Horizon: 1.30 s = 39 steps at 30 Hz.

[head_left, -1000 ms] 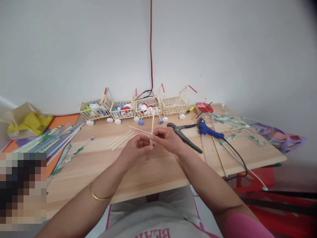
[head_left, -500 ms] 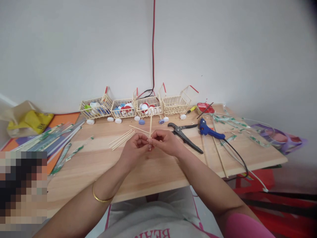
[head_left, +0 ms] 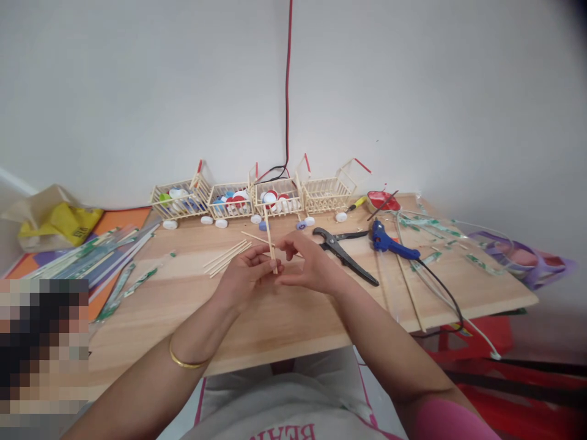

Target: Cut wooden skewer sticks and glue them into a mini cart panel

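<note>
My left hand (head_left: 250,269) pinches a thin wooden stick (head_left: 269,238) near its lower end, and the stick points up and away from me. Beside it, my right hand (head_left: 309,263) is open, its thumb and fingers parted around the air just right of the stick. Several more wooden sticks (head_left: 225,259) lie loose on the table to the left of my left hand. To the right of my right hand rest black-handled cutting pliers (head_left: 343,253) and a blue glue gun (head_left: 392,243).
Small stick-built carts (head_left: 279,198) stand along the wall, some filled with bottle caps. At left lie wrapped sticks (head_left: 92,263) and a yellow bag (head_left: 68,223). A red dish (head_left: 384,200), a yellow cutter (head_left: 356,204) and torn wrappers (head_left: 433,226) are on the right of the wooden table (head_left: 284,330).
My right hand has let go of the stick and opened, moving slightly right. The stick stays in my left hand and now leans a little left.
</note>
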Tool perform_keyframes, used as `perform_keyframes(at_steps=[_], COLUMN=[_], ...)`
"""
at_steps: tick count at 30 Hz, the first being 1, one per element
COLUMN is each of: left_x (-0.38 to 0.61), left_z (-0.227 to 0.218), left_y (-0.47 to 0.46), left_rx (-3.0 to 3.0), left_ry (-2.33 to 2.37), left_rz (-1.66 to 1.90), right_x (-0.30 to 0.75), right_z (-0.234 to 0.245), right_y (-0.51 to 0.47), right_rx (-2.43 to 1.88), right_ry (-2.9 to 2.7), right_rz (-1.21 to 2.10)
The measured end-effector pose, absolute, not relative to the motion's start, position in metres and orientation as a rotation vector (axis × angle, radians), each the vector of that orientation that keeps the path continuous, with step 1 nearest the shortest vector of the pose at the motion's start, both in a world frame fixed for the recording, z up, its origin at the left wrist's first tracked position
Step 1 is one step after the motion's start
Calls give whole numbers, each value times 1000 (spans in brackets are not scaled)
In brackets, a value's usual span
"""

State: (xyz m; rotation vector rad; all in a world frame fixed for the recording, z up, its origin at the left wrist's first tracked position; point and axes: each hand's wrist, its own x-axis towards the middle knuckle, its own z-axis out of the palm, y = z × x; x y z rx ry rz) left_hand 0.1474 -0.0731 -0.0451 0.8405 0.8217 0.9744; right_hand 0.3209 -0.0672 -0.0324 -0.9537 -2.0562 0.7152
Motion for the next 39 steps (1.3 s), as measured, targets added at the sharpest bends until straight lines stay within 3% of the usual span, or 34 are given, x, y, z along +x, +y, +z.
perform_keyframes(at_steps=[21,29,39], left_x=[147,146,144], left_z=[-42,-47,-46], left_y=[-75,-73,-71], left_rx=[803,824,705], left_ry=[851,834,819], left_rz=[820,866,872], right_x=[315,323,320], right_z=[-37,-37,-37], right_y=[-68,-67,-66], right_rx=[-928,-879,-857], right_ry=[-2117,-1996,-2125], right_rz=[762,1041,800])
